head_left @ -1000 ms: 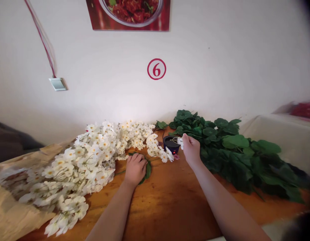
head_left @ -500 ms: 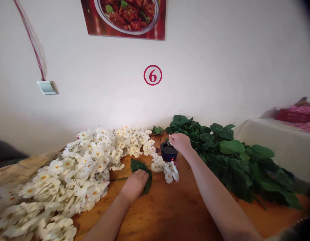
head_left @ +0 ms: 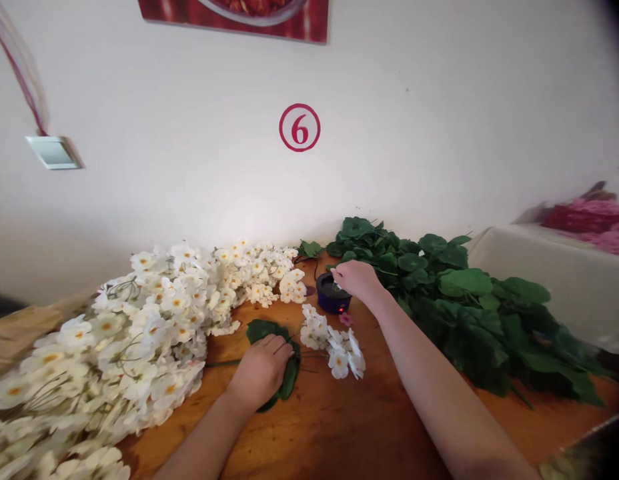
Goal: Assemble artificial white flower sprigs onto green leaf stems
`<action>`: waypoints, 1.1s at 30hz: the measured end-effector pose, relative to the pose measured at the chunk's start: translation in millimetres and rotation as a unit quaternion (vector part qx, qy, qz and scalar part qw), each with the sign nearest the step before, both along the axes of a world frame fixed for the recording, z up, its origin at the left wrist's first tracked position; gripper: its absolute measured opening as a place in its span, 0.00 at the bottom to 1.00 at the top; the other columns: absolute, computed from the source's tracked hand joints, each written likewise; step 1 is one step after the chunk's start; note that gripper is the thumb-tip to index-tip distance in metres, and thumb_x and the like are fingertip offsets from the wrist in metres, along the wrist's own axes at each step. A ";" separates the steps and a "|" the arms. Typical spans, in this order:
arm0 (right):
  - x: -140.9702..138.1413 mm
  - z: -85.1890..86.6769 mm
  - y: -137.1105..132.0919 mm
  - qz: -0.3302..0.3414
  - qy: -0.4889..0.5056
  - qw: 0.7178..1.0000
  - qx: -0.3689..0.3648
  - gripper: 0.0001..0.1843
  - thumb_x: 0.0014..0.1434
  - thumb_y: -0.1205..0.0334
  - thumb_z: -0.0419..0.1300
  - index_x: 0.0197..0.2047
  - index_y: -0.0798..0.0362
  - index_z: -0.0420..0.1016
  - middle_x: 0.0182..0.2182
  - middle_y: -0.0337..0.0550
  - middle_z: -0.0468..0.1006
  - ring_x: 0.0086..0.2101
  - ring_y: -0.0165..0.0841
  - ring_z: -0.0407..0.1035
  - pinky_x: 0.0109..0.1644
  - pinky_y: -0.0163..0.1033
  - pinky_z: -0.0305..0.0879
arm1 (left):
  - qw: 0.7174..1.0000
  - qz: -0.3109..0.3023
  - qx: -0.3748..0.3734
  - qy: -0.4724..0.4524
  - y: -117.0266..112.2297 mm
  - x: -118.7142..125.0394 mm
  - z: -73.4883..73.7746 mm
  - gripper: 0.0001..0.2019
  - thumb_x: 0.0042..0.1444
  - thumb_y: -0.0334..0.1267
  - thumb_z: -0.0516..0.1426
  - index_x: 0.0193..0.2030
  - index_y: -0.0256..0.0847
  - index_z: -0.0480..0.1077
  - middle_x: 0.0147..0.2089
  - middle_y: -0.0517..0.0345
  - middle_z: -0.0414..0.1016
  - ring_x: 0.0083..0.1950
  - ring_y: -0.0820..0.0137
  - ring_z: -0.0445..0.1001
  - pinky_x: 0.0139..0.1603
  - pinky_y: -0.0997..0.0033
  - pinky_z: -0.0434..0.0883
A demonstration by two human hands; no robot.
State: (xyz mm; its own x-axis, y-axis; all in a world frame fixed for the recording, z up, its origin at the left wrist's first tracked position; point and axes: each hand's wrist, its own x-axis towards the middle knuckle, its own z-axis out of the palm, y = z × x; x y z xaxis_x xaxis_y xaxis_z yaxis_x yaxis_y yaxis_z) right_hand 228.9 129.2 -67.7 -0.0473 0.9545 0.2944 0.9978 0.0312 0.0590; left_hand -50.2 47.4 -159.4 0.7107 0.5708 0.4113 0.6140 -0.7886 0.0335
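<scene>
My left hand (head_left: 263, 370) rests low over the wooden table, its fingers curled on a dark green artificial leaf (head_left: 290, 380); a stem sticks out to the left. Farther off, my right hand (head_left: 358, 279) is pinched closed over a small round dark blue pot (head_left: 333, 299) with a lit red light. Something thin and pale shows under its fingertips, too small to name. A sprig of white artificial flowers (head_left: 338, 360) lies between the hands, in front of the pot. A small pink flower (head_left: 346, 319) lies close to the pot.
A big heap of white artificial flowers (head_left: 159, 320) covers the left side. Piled green leaves (head_left: 469, 313) spread along the right, near my right forearm. The wall stands behind the wooden table (head_left: 309, 433). A pale-covered surface with pink material (head_left: 599, 223) is at far right.
My view has tilted down and shifted slightly. My right hand stays over the pot, with its fingertips lower toward it. My left hand keeps its hold on the leaf.
</scene>
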 end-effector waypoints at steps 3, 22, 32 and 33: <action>-2.6 -1.3 -0.2 -0.005 -0.004 1.000 0.001 0.26 0.68 0.53 0.44 0.34 0.53 0.80 0.33 0.50 0.81 0.37 0.38 0.74 0.35 0.35 0.59 | 1.000 0.012 -0.012 -0.026 -0.2 0.7 0.7 0.13 0.65 0.31 0.46 0.35 0.40 0.70 0.35 0.51 0.71 0.39 0.64 0.67 0.40 0.62 0.68; -3.5 -2.5 0.1 -0.006 -0.014 1.000 0.001 0.26 0.67 0.53 0.44 0.34 0.54 0.81 0.33 0.51 0.81 0.36 0.37 0.73 0.33 0.35 0.57 | 0.995 0.047 -0.074 -0.049 3.1 -2.2 -2.3 0.14 0.66 0.38 0.47 0.31 0.39 0.68 0.31 0.53 0.72 0.38 0.65 0.70 0.40 0.66 0.67; 3.5 24.8 -20.2 -0.018 0.010 0.993 0.115 0.29 0.68 0.52 0.42 0.27 0.54 0.77 0.25 0.47 0.78 0.27 0.33 0.69 0.27 0.36 0.44 | 0.977 0.066 -0.138 -0.150 4.2 -6.3 -1.3 0.14 0.66 0.41 0.48 0.33 0.40 0.69 0.32 0.56 0.74 0.36 0.68 0.72 0.39 0.69 0.64; 3.1 26.2 -21.7 -0.017 0.013 0.991 0.130 0.29 0.68 0.52 0.42 0.27 0.54 0.77 0.24 0.47 0.78 0.27 0.33 0.69 0.27 0.36 0.43 | 0.973 0.064 -0.146 -0.166 3.5 -5.9 0.5 0.13 0.66 0.41 0.49 0.33 0.40 0.69 0.32 0.57 0.74 0.36 0.68 0.72 0.39 0.70 0.64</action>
